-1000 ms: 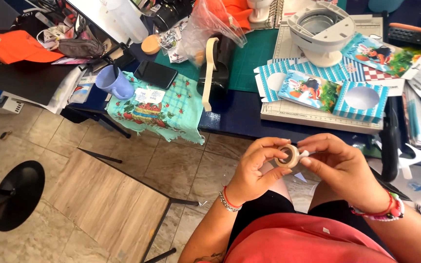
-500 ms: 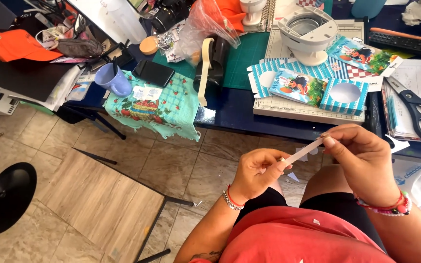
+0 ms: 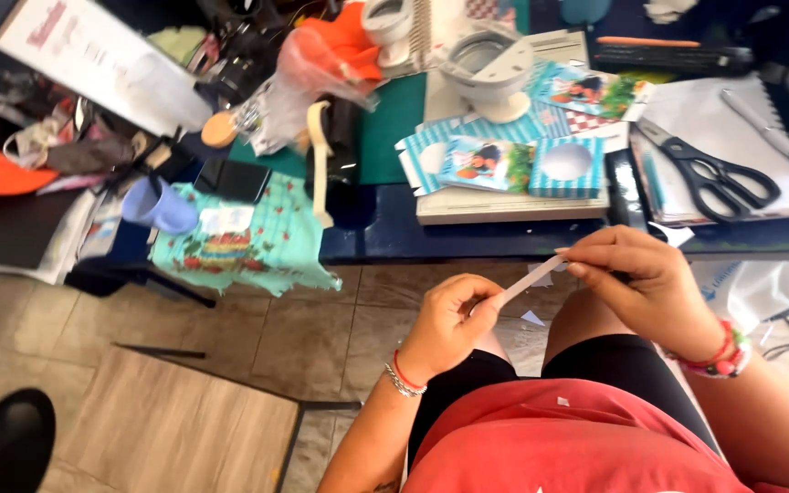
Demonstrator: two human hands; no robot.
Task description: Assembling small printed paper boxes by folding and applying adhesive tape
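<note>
My left hand (image 3: 449, 324) and right hand (image 3: 641, 278) each have fingers clamped on an end of a white tape strip (image 3: 531, 278), stretched taut below the counter (image 3: 504, 239).

Tiled floor (image 3: 230, 319), dk blue table (image 3: 504, 239)

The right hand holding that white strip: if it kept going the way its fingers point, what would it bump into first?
The right hand points left and slightly down along the white strip toward the left hand, which pinches the strip's other end. It would probably meet the left hand's fingertips first; depth looks about equal, though that is hard to judge.
</note>
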